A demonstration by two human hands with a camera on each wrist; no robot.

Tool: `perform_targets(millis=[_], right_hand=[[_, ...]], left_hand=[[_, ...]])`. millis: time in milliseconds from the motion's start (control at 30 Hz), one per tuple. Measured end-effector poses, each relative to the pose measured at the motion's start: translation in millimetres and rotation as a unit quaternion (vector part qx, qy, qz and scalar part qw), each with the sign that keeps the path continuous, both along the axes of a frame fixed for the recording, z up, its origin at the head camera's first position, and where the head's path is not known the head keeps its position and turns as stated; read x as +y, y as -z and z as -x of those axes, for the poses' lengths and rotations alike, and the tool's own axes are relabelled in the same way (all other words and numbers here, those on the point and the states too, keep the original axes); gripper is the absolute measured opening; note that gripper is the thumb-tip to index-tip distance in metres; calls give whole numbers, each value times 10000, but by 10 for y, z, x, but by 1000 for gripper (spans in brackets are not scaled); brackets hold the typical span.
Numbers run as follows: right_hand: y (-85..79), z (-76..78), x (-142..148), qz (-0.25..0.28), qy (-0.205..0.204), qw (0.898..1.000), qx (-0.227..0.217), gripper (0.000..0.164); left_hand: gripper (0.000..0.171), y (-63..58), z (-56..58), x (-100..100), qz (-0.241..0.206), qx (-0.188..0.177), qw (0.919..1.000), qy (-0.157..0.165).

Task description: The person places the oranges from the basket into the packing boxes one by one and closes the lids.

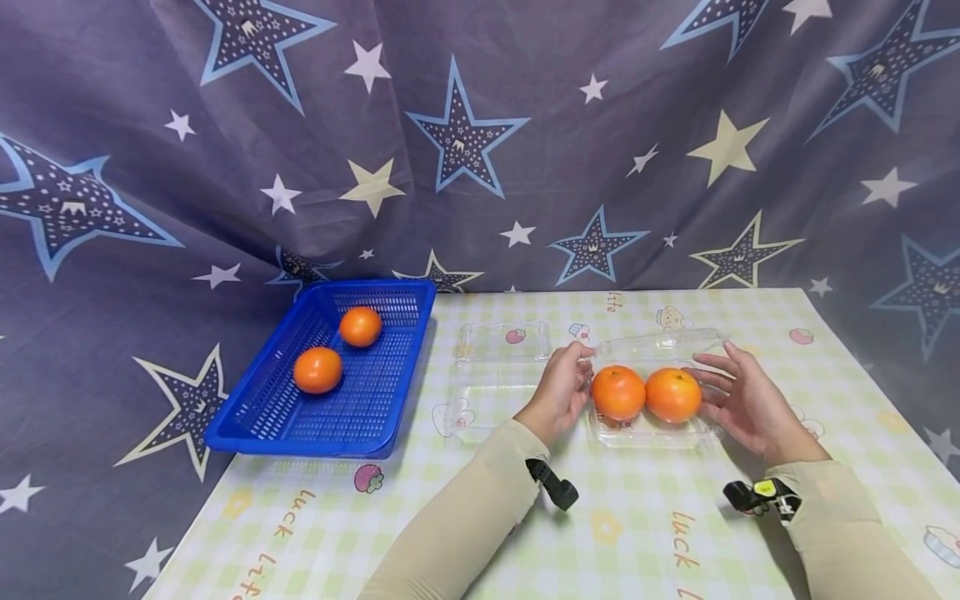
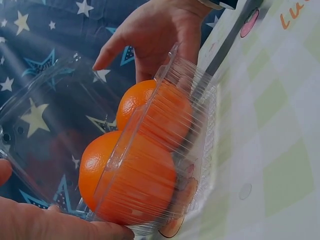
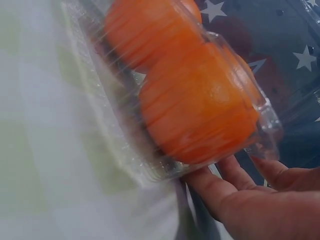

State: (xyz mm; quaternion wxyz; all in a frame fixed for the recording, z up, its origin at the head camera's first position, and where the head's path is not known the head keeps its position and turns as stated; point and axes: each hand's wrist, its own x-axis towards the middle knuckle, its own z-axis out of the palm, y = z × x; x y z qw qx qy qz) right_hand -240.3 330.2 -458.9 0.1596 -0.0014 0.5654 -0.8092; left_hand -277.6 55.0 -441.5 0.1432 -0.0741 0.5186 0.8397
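Observation:
Two oranges, a left one (image 1: 618,392) and a right one (image 1: 673,395), sit side by side in a clear plastic clamshell box (image 1: 648,437). Its lid (image 1: 663,342) stands raised behind them. My left hand (image 1: 558,387) is at the box's left end, fingers lying along the side wall and thumb near the lid's edge. At the opposite end is my right hand (image 1: 750,408), with fingers spread; in the right wrist view its fingertips (image 3: 200,177) touch the box's end wall beneath an orange. The left wrist view shows the ribbed wall (image 2: 175,100) in front of both oranges.
A blue plastic basket (image 1: 375,417) holding two more oranges (image 1: 318,370) stands at the left. Between it and the filled box lies another clear box (image 1: 495,367), opened flat. A checked cloth (image 1: 600,550) covers the table, and a starry curtain (image 1: 525,208) hangs behind.

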Motion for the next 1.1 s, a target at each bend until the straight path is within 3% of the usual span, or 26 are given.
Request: perform_targets(millis=[267,567,700,800,1100], right_hand=[[0,-9,16,115,-80,9999,-70,47],[-9,8,7,-555,-132,9983,-146,78],[-19,22,-10,-643,-197,9975,-227,93],[-19,21,-15,-644,-192,9973,-281,92],[3,-86,31,-604,-59,9981,-89,47]], left_hand=[[28,14,-8,-7,250,197,9995,75],[31,-45,-68,-32,1535,591,9863,125],[37,-71,-108,-40,2234,828,9711,146],[37,-85,-139,-61,2802,1081,9535,248],[42,-125,-255,-166,3726,2017,9010,934]])
